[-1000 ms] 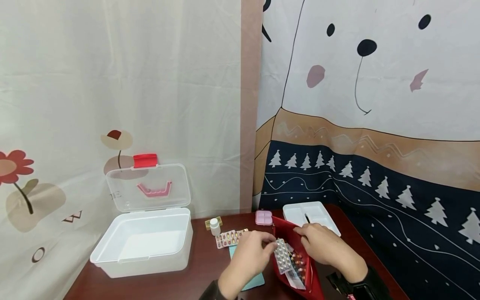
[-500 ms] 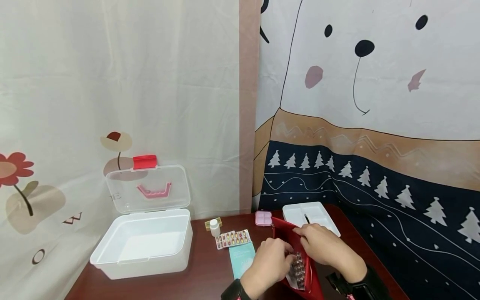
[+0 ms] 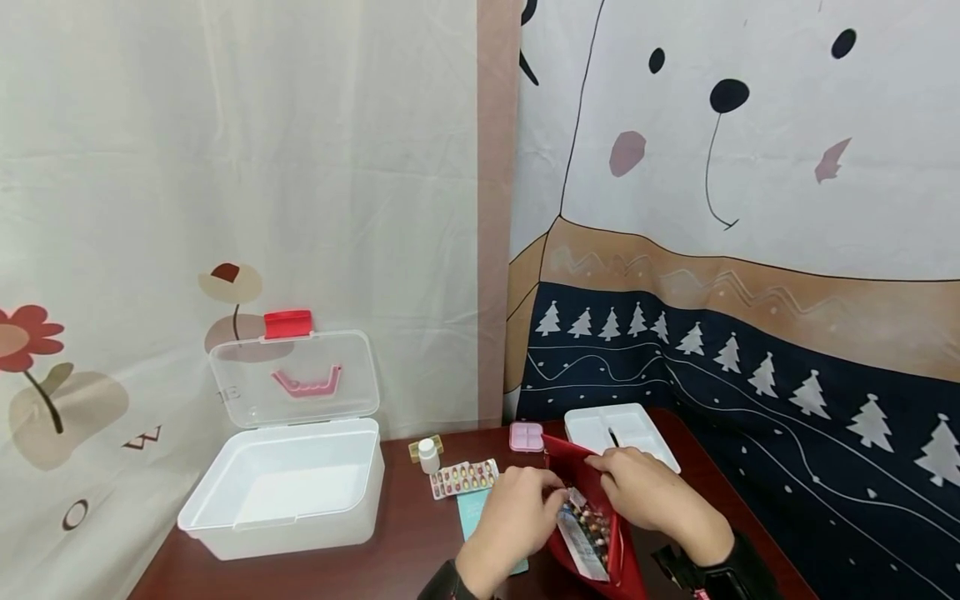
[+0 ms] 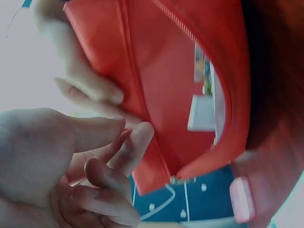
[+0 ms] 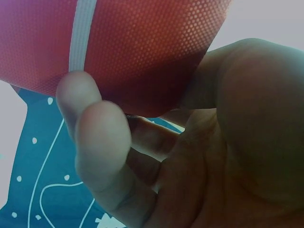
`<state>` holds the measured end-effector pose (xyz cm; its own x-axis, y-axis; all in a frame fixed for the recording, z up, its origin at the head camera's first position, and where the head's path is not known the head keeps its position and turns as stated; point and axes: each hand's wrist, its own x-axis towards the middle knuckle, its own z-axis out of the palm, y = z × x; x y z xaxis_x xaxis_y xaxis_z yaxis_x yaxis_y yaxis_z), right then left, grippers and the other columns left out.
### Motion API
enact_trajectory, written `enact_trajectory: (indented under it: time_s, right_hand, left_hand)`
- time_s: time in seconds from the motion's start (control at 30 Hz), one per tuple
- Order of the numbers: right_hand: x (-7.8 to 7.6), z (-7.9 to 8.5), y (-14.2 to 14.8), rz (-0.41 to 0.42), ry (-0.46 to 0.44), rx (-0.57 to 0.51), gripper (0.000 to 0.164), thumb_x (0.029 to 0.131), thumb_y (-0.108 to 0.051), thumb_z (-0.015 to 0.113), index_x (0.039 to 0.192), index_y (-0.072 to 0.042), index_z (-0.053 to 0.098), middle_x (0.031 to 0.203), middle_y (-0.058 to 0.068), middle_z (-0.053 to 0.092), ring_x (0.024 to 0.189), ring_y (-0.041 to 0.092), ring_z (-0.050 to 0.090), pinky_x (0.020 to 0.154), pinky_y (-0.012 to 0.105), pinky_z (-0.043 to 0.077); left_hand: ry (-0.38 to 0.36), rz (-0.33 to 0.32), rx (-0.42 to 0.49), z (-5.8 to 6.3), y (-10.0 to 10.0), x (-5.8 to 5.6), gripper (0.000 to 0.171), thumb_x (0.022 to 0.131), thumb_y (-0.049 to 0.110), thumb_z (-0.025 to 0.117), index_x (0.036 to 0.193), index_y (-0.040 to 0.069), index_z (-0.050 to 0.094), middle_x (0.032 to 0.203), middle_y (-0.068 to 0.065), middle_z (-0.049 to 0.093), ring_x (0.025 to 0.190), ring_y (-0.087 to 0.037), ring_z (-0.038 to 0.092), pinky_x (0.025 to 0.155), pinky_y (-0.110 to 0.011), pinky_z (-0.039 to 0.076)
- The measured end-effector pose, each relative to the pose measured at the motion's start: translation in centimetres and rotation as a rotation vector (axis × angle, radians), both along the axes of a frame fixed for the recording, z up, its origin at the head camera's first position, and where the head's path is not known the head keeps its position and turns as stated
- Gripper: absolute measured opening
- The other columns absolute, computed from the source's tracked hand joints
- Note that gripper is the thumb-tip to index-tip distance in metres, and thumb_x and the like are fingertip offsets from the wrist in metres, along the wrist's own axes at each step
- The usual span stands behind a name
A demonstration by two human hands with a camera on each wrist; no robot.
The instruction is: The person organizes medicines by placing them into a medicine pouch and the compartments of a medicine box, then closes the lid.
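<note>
A red zippered pouch (image 3: pixel 628 571) stands with its mouth spread at the front right. My right hand (image 3: pixel 648 492) grips its far-right rim; in the right wrist view the fingers (image 5: pixel 102 137) and thumb wrap the pouch's edge. Over the near-left side of the mouth is my left hand (image 3: pixel 517 508). In the left wrist view its thumb and index finger are slightly apart, the other fingers loosely curled, with nothing between them. Inside the pouch show a white strip packet (image 3: pixel 579 546) and a blister pack of red and yellow capsules (image 3: pixel 596 527).
A clear-lidded white box (image 3: pixel 300 533) stands lid up at left. Between it and the pouch are a small white bottle (image 3: pixel 428 457), a capsule blister pack (image 3: pixel 463 478) and a light-blue packet (image 3: pixel 471 507). Behind lie a pink pill case (image 3: pixel 527 437) and a white tray (image 3: pixel 637 421).
My left hand lowered a silver blister pack into the pouch, let it go, then drew back up and left. My right hand keeps its hold on the pouch rim.
</note>
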<state>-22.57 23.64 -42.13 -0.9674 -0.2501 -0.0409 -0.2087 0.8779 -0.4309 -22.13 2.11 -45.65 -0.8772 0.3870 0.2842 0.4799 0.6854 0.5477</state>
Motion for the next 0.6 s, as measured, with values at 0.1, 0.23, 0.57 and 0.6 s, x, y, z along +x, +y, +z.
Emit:
enact_trajectory:
  time_s: [0.1,0.23,0.57,0.6]
  right_hand:
    - [0.0,0.0,0.0,-0.004,0.001,0.007,0.033,0.103,-0.006,0.067,0.135,-0.008,0.078,0.123,0.006,0.079,0.103,0.018,0.068,0.091,0.048,0.064]
    - [0.0,0.0,-0.1,-0.012,0.002,0.008,0.033,0.103,-0.007,0.067,0.135,-0.009,0.079,0.124,0.006,0.079,0.103,0.019,0.067,0.091,0.048,0.064]
    - [0.1,0.0,-0.1,-0.018,-0.010,-0.003,0.033,0.104,-0.007,0.068,0.135,-0.010,0.079,0.123,0.005,0.079,0.104,0.019,0.067,0.092,0.050,0.065]
    - [0.1,0.0,-0.1,-0.017,-0.010,-0.003,0.033,0.104,-0.007,0.068,0.135,-0.010,0.079,0.123,0.005,0.079,0.104,0.019,0.067,0.092,0.050,0.065]
  left_hand:
    - [0.023,0.035,0.025,0.1,-1.4,-0.5,0.009,0.100,0.023,0.080,0.098,0.019,0.087,0.088,0.007,0.083,0.080,-0.005,0.072,0.068,-0.026,0.054]
    - [0.026,0.100,0.031,-0.2,-3.3,-1.5,0.007,0.098,0.022,0.081,0.094,0.020,0.086,0.088,0.007,0.082,0.078,-0.006,0.070,0.068,-0.029,0.052]
    - [0.015,0.253,-0.030,-2.2,-7.0,-5.1,0.005,0.098,0.016,0.082,0.095,0.013,0.085,0.090,-0.001,0.082,0.075,-0.011,0.068,0.064,-0.031,0.053]
    - [0.021,0.259,-0.042,-2.5,-7.3,-5.4,0.005,0.097,0.014,0.082,0.095,0.011,0.085,0.091,-0.003,0.082,0.076,-0.012,0.069,0.064,-0.032,0.054]
